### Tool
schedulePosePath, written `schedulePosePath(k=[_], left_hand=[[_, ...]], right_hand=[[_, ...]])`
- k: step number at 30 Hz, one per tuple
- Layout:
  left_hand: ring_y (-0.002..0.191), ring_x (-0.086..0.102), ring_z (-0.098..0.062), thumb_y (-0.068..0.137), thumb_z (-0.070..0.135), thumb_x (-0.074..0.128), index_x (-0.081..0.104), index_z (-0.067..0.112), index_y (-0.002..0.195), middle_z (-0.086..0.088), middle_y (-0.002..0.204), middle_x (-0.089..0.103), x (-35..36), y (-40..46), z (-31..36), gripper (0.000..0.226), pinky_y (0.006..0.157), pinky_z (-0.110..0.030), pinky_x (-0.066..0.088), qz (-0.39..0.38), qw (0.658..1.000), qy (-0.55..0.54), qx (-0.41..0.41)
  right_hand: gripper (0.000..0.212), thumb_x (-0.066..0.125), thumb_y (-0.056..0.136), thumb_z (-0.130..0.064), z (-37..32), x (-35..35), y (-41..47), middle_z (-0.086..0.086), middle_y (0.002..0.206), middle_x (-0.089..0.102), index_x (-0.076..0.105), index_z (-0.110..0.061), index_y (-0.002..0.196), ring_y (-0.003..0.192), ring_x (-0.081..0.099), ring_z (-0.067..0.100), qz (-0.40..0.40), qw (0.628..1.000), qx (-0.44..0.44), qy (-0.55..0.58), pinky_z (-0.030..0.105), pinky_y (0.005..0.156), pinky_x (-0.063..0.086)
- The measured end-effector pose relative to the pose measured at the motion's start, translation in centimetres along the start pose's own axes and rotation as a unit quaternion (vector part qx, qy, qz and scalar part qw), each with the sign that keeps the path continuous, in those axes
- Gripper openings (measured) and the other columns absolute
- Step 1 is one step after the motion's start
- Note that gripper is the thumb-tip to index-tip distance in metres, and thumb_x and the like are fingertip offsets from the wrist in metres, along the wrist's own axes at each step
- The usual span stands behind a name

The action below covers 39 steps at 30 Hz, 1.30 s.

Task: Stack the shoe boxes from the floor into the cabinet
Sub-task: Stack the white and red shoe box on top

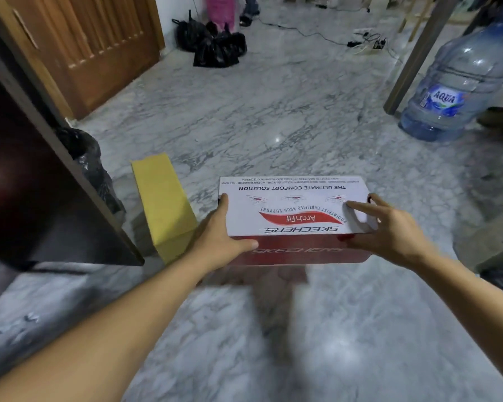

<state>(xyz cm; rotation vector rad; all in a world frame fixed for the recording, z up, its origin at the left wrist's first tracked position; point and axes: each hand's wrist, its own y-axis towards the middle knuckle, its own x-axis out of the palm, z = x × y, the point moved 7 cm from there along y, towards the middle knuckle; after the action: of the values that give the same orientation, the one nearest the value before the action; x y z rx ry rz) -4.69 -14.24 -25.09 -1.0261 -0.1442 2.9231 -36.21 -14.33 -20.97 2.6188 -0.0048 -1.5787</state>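
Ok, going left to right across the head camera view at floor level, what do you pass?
Dark cabinet door → yellow box → left hand → Skechers shoe box → right hand → big Aqua water jug.

- A white-lidded Skechers shoe box [295,210] with red sides is seen closed and level above the marble floor, its lid print upside down to the camera.
- A plain yellow shoe box [163,198] is seen closed on the floor just left of it, beside the dark cabinet door [41,181], which is swung open.
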Motion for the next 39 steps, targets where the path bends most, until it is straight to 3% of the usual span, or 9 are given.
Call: schedulePosePath(k=[6, 10, 17, 26, 30, 32, 35, 37, 39], left_hand=[[0.139, 0.033, -0.018, 0.069, 0.04, 0.083, 0.007, 0.021, 0.154, 0.002, 0.154, 0.032, -8.5, -6.4, 7.0, 0.117, 0.098, -0.021, 0.031, 0.04, 0.997, 0.054, 0.027], [0.139, 0.033, -0.021, 0.067, 0.051, 0.08, 0.01, 0.025, 0.154, 0.003, 0.154, 0.032, -13.9, -11.6, 10.2, 0.115, 0.105, -0.03, 0.036, 0.078, 0.994, 0.074, 0.023], [0.136, 0.04, -0.025, 0.06, 0.079, 0.065, 0.027, 0.027, 0.149, 0.0, 0.151, 0.04, -22.0, -21.3, 13.4, 0.11, 0.102, -0.034, 0.039, 0.176, 0.982, 0.071, -0.003], [0.134, 0.041, -0.019, 0.057, 0.073, 0.072, 0.031, 0.028, 0.149, 0.006, 0.15, 0.041, -31.1, -32.3, 12.9, 0.11, 0.092, -0.029, 0.034, 0.271, 0.962, 0.022, -0.031], [0.131, 0.044, -0.014, 0.038, 0.086, 0.069, 0.044, 0.037, 0.141, 0.013, 0.144, 0.047, -35.6, -37.5, 12.2, 0.116, 0.108, -0.033, 0.035, 0.3, 0.953, 0.014, -0.048], [0.117, 0.051, -0.007, 0.044, 0.078, 0.076, 0.059, 0.028, 0.124, 0.024, 0.123, 0.055, -38.1, -40.2, 12.1, 0.096, 0.103, -0.03, 0.038, 0.333, 0.942, 0.003, -0.045], [0.114, 0.046, -0.007, 0.058, 0.056, 0.082, 0.051, 0.028, 0.135, 0.019, 0.117, 0.05, -41.6, -44.2, 12.2, 0.088, 0.092, -0.022, 0.03, 0.393, 0.918, -0.021, -0.054], [0.117, 0.047, -0.007, 0.056, 0.052, 0.083, 0.048, 0.024, 0.139, 0.02, 0.124, 0.05, -43.7, -46.3, 11.8, 0.094, 0.091, -0.022, 0.031, 0.42, 0.904, -0.036, -0.067], [0.094, 0.051, -0.005, 0.065, 0.042, 0.083, 0.054, 0.03, 0.128, 0.025, 0.098, 0.05, -45.8, -48.3, 11.8, 0.07, 0.08, -0.023, 0.037, 0.449, 0.889, -0.045, -0.071]], right_hand=[[0.073, 0.088, 0.051, -0.048, -7.2, -8.1, -3.5, 0.009, 0.143, 0.05, 0.063, -0.042, 0.12, 0.129, 0.049, 0.027, 0.041, 0.998, -0.041, 0.038, 0.043, 0.096, 0.046], [0.069, 0.09, 0.055, -0.04, -12.6, -12.7, -6.5, 0.006, 0.126, 0.062, 0.066, -0.031, 0.119, 0.112, 0.058, 0.025, 0.055, 0.994, -0.074, 0.054, 0.036, 0.09, 0.044], [0.078, 0.065, 0.048, -0.077, -21.3, -18.0, -11.4, -0.012, 0.131, 0.06, 0.068, -0.037, 0.115, 0.118, 0.056, 0.016, 0.092, 0.986, -0.126, 0.057, 0.036, 0.096, 0.047], [0.07, 0.065, 0.055, -0.077, -32.5, -20.3, -16.6, -0.005, 0.128, 0.062, 0.067, -0.04, 0.114, 0.113, 0.056, 0.023, 0.079, 0.977, -0.186, 0.061, 0.037, 0.087, 0.048], [0.067, 0.066, 0.061, -0.073, -38.4, -19.9, -18.5, 0.0, 0.123, 0.065, 0.066, -0.037, 0.118, 0.094, 0.058, 0.021, 0.058, 0.966, -0.243, 0.067, 0.034, 0.076, 0.05], [0.068, 0.065, 0.062, -0.072, -41.5, -19.6, -19.1, 0.002, 0.118, 0.067, 0.065, -0.036, 0.12, 0.084, 0.058, 0.018, 0.042, 0.959, -0.271, 0.075, 0.031, 0.068, 0.05], [0.073, 0.063, 0.059, -0.075, -46.5, -18.9, -19.4, 0.001, 0.114, 0.069, 0.065, -0.035, 0.121, 0.077, 0.061, 0.015, 0.023, 0.943, -0.317, 0.099, 0.021, 0.053, 0.047], [0.078, 0.061, 0.055, -0.079, -50.1, -18.4, -19.6, 0.0, 0.11, 0.069, 0.065, -0.035, 0.12, 0.075, 0.064, 0.014, 0.012, 0.93, -0.348, 0.117, 0.022, 0.052, 0.051], [0.078, 0.064, 0.054, -0.078, -53.5, -18.1, -19.8, -0.001, 0.112, 0.069, 0.065, -0.035, 0.119, 0.077, 0.065, 0.015, 0.002, 0.918, -0.373, 0.139, 0.029, 0.058, 0.056]])
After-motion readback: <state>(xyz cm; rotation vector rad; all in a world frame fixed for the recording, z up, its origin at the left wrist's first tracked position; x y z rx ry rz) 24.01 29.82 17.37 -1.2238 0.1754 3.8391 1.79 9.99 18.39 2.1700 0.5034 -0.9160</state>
